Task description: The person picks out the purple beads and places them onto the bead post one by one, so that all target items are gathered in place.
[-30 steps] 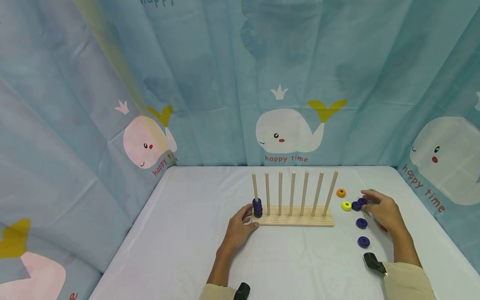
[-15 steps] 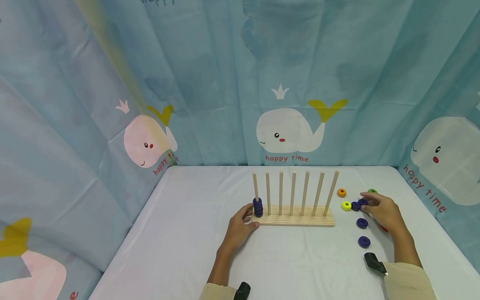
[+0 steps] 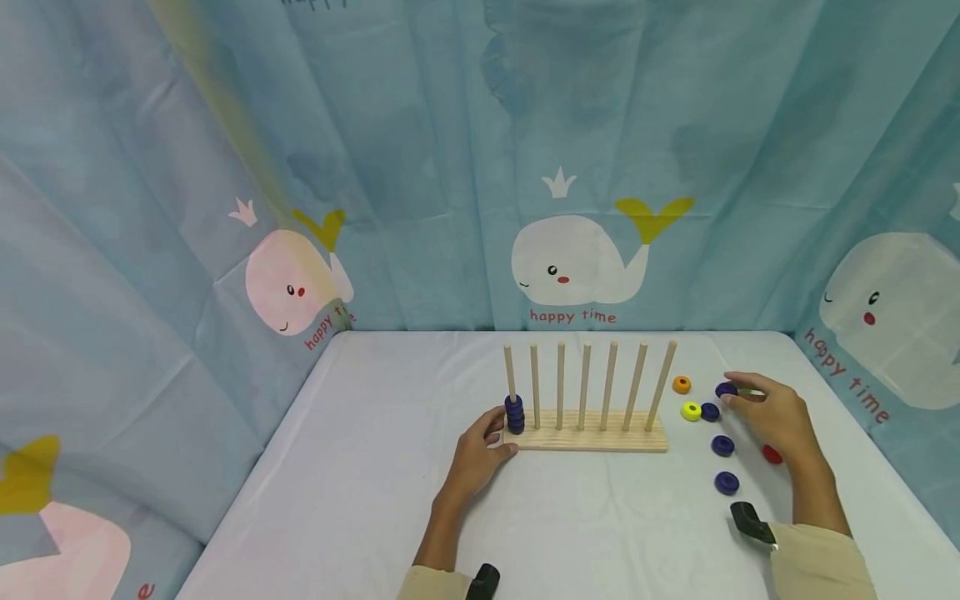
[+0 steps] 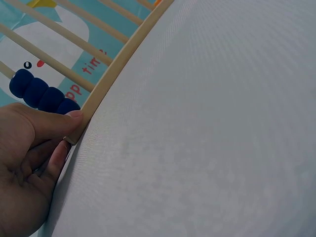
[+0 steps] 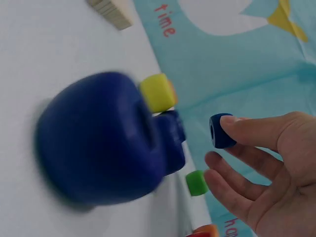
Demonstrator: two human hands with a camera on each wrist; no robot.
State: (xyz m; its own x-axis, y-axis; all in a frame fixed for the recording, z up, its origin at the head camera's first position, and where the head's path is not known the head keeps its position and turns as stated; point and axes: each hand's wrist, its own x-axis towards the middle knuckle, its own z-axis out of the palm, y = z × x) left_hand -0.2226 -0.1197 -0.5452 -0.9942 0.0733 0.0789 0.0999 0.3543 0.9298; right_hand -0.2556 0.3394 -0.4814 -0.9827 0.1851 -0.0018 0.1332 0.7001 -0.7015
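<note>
My left hand [image 3: 480,454] grips the left end of a wooden peg rack [image 3: 585,433], its thumb against the base in the left wrist view. Several upright pegs rise from that base. On the leftmost peg sits a stack of dark blue beads [image 3: 514,415]. At the right, my right hand [image 3: 772,415] pinches one dark blue bead [image 5: 222,131] between thumb and fingers. The right wrist view has this bead raised off the tabletop, its hole facing sideways. Just below it lies a loose blue bead [image 3: 709,412], beside a yellow bead [image 3: 691,411].
Two more blue beads, a middle one [image 3: 723,446] and a nearer one [image 3: 727,483], lie towards the front. An orange bead [image 3: 681,384] is right of the rack. A green bead [image 5: 196,183] and a red bead [image 3: 772,454] lie near the right hand. Whale-printed cloth [image 3: 420,167] hangs behind.
My right hand has taken hold of a blue bead and lifted it slightly from beside the other blue one. The red bead shows more fully. The left hand and rack stay put.
</note>
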